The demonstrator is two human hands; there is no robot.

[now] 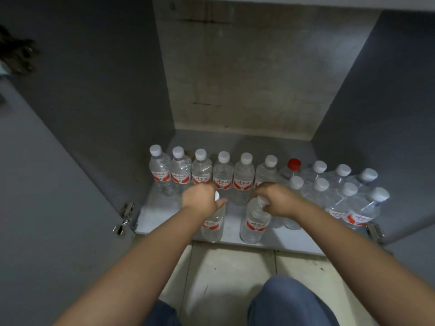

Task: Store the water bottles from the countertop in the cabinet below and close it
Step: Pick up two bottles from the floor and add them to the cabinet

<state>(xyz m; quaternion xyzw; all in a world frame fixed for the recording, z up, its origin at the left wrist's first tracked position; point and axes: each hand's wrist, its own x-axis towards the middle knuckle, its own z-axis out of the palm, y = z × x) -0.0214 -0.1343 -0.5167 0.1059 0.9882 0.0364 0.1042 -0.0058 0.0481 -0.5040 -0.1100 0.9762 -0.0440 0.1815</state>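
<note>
I look down into an open grey cabinet whose floor [162, 215] holds several clear water bottles with red-and-white labels. A row of white-capped bottles [223, 175] runs across the back, with one red-capped bottle [294, 166] among them. My left hand [200, 199] grips the neck of a bottle [213, 228] standing near the front edge. My right hand [276, 200] grips the top of another bottle [254, 225] right beside it. Both bottles are upright on the cabinet floor.
A tighter cluster of bottles [357, 208] fills the right side of the cabinet. The left door [47, 184] stands open with a metal hinge [124, 218]; another hinge [375, 231] shows on the right. A tiled floor [226, 274] and my knees in jeans [289, 302] are below.
</note>
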